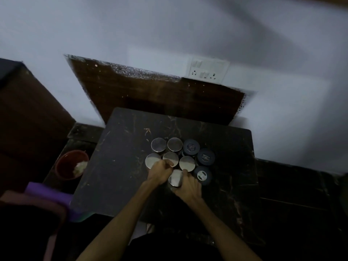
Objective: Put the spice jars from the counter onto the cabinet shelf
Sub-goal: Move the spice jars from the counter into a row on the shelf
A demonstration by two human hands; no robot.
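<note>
Scene: dim room, dark marbled tabletop (pixel 120 166) against a white wall, head view looking down.
Jars: cluster of spice jars on the tabletop, six with silver lids, three with dark lids (pixel 191 147) on the right side.
Front jar: silver-lidded jar (pixel 175 178) nearest the person, tilted, sits between both hands.
Right hand: right hand (pixel 188 187) wraps the front jar from the right, fingers (pixel 185 172) curled on its lid rim, gripping it.
Left hand: left hand (pixel 159 173) just left of the front jar, fingers curled shut, over the middle-row jars (pixel 170 158); cannot tell if it grips one.
Side: red bowl (pixel 70 164) left of the tabletop, lower down.
Wall: switch and socket plate (pixel 208 70) above.
</note>
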